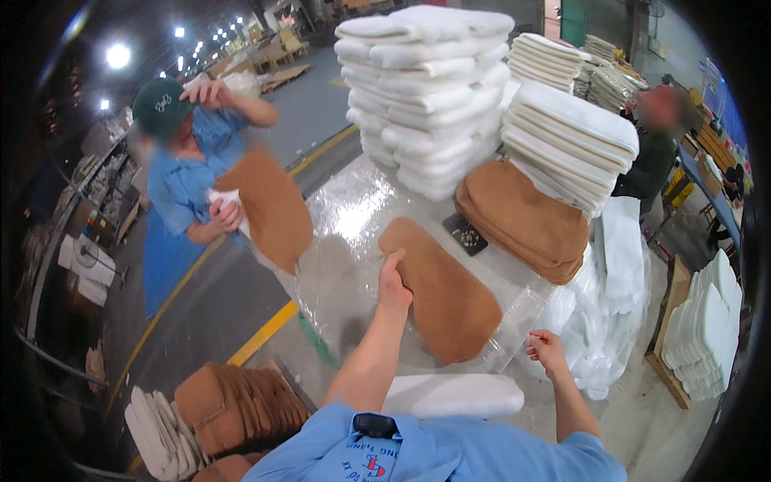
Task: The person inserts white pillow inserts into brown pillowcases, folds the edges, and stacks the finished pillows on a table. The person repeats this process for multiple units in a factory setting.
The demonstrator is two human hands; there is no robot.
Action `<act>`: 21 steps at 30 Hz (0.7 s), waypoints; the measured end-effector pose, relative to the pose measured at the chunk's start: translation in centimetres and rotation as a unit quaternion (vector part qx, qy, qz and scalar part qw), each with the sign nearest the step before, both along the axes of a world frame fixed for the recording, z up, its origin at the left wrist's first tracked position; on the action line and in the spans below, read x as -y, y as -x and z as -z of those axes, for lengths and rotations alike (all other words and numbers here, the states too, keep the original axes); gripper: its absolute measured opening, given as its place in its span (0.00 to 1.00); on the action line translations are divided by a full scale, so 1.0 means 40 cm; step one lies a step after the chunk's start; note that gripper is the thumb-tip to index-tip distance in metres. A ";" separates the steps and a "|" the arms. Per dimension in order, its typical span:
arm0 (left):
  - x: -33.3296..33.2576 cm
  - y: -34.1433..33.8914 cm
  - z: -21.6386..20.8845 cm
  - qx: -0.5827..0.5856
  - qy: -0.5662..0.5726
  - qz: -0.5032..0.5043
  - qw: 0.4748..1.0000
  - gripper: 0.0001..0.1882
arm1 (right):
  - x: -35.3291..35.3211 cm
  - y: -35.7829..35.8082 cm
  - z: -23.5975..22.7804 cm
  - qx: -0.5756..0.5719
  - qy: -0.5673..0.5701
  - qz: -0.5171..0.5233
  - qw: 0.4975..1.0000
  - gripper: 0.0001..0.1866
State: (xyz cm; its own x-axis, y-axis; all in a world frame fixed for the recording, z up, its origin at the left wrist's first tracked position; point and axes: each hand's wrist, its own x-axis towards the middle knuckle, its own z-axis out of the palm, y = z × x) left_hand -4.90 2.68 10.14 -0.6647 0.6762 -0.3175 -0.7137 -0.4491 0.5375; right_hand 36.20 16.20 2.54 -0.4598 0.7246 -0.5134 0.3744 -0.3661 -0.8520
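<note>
A brown, felt-like shaped pad lies on the plastic-covered table in front of me. My left hand grips its left edge, thumb on top and the other fingers mostly hidden. Off the table's right front corner, my right hand hangs with loosely curled fingers, a gap showing between them and the thumb, and nothing visible in it. To the right of the pad is a small black item with a round pattern. Beyond it rests a pile of similar brown pads.
Tall stacks of white padding and folded white sheets stand at the table's back. At left, a co-worker holds another brown pad. A white roll lies before me; brown stacks stand at lower left.
</note>
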 end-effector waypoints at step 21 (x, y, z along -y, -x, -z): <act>0.221 -0.270 -0.264 -0.041 -0.117 0.273 0.954 0.30 | -0.066 0.302 -0.244 -0.339 -0.041 -0.160 0.926 0.17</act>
